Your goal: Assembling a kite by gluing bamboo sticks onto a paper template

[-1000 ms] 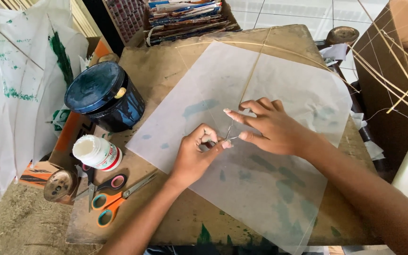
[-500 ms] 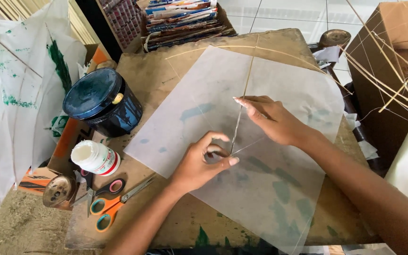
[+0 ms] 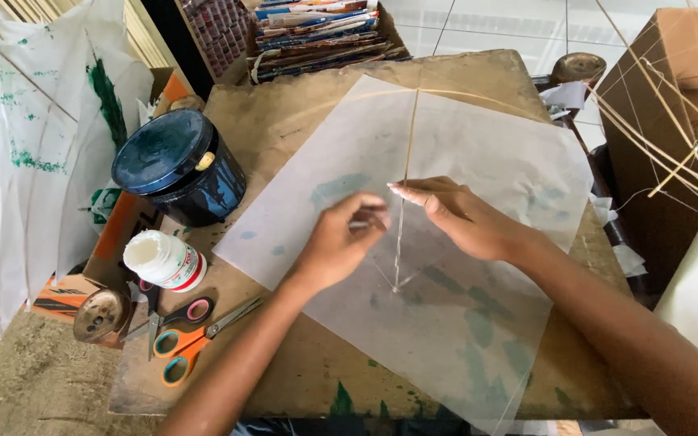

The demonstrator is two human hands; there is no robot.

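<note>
The fingers of the left hand (image 3: 341, 242) pinched something too small to tell beside the thin stick (image 3: 404, 182), while the right hand (image 3: 462, 216) pressed flat, fingers together, on the translucent paper sheet (image 3: 478, 153) spread over the table (image 3: 300, 121). The stick already lay along the sheet; its fixing looked unfinished.

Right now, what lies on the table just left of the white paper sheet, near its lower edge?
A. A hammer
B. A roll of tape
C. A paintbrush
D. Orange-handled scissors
D: the orange-handled scissors lie on the table left of the paper sheet, below the white glue bottle.
</note>
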